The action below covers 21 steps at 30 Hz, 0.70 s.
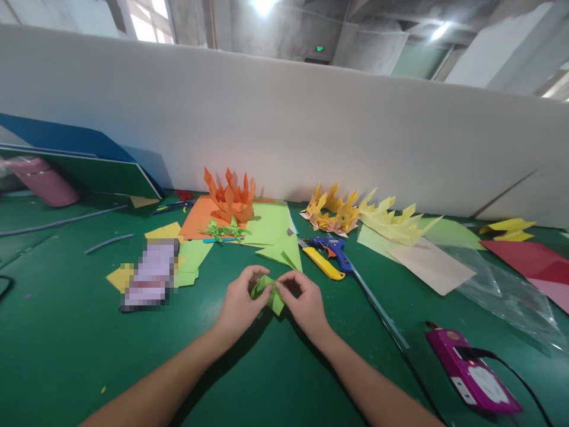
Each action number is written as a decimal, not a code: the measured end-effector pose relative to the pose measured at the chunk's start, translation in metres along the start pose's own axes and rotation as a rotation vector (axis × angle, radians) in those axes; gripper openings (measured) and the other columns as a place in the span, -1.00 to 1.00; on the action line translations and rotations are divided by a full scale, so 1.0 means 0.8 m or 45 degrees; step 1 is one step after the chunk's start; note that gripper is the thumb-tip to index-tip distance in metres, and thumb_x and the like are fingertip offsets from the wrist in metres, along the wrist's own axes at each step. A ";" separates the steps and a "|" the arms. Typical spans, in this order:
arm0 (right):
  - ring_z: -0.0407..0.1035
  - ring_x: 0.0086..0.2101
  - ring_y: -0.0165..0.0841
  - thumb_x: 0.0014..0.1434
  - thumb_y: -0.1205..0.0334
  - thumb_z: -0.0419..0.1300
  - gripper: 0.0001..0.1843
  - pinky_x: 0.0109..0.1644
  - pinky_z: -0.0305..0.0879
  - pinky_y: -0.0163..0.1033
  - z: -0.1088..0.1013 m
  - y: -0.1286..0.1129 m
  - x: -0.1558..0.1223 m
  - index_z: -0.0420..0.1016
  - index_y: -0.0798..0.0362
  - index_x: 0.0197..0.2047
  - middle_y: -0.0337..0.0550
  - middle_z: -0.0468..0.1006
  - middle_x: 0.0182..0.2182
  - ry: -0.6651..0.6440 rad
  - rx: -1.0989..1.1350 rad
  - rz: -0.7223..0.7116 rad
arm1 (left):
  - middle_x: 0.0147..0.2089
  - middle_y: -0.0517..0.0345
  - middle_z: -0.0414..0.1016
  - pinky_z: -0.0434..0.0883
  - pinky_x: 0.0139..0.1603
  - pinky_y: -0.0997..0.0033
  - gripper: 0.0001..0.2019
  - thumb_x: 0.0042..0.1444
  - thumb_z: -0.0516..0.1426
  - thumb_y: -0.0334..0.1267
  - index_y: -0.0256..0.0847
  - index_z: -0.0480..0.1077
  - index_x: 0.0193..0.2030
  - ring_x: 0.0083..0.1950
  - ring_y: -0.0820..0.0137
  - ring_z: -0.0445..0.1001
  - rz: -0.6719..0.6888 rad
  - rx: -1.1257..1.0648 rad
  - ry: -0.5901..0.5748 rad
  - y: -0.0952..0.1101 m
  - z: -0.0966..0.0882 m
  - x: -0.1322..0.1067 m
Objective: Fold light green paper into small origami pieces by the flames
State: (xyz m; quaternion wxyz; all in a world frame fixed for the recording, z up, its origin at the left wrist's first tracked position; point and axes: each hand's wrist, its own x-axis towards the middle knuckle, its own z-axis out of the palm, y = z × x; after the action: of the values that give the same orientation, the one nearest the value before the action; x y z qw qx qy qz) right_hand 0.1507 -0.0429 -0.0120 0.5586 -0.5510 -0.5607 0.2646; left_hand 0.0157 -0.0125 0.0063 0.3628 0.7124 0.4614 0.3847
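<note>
A small folded piece of green paper (276, 303) is held between my two hands, above the front middle of the green table. My left hand (242, 299) pinches its left side between thumb and fingers. On its right side, the thumb and fingertips of my right hand (304, 299) press the paper. Part of the paper is hidden behind my fingers. Just beyond my hands lie flat sheets of light green paper (272, 225). Close by on the right are a yellow utility knife (323, 263) and a blue glue gun (340, 252).
An orange paper crown (231, 201), a golden paper crown (332, 210) and a pale yellow paper strip (395, 219) stand at the back. To the left lies a blurred-out phone-like object (153, 276). A magenta power strip (471, 370) with a cord sits front right. A pink bottle (44, 181) is far left.
</note>
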 end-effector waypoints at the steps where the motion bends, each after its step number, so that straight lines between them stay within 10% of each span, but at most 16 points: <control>1: 0.37 -0.47 -0.37 0.04 0.22 0.14 -0.91 -0.35 0.33 -0.29 0.000 0.000 0.000 0.37 0.04 -0.46 -0.24 0.46 -0.53 0.001 -0.004 -0.001 | -0.46 0.30 0.32 0.25 -0.42 0.53 -0.81 -0.06 0.06 -0.30 -0.16 0.29 -0.23 -0.46 0.50 0.28 -0.004 -0.001 -0.005 0.000 0.000 0.000; 21: 0.36 -0.46 -0.37 0.02 0.27 0.10 -0.96 -0.34 0.33 -0.28 0.003 -0.003 -0.002 0.35 0.04 -0.41 -0.22 0.46 -0.50 -0.020 -0.014 -0.046 | -0.44 0.29 0.36 0.26 -0.44 0.54 -0.81 -0.13 0.10 -0.32 -0.17 0.31 -0.29 -0.46 0.50 0.29 -0.055 -0.104 0.048 -0.002 0.003 0.001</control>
State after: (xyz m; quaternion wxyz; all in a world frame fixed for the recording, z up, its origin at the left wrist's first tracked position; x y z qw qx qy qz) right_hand 0.1474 -0.0442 -0.0107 0.5558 -0.5418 -0.5765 0.2555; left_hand 0.0174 -0.0119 0.0037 0.3910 0.6796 0.4674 0.4085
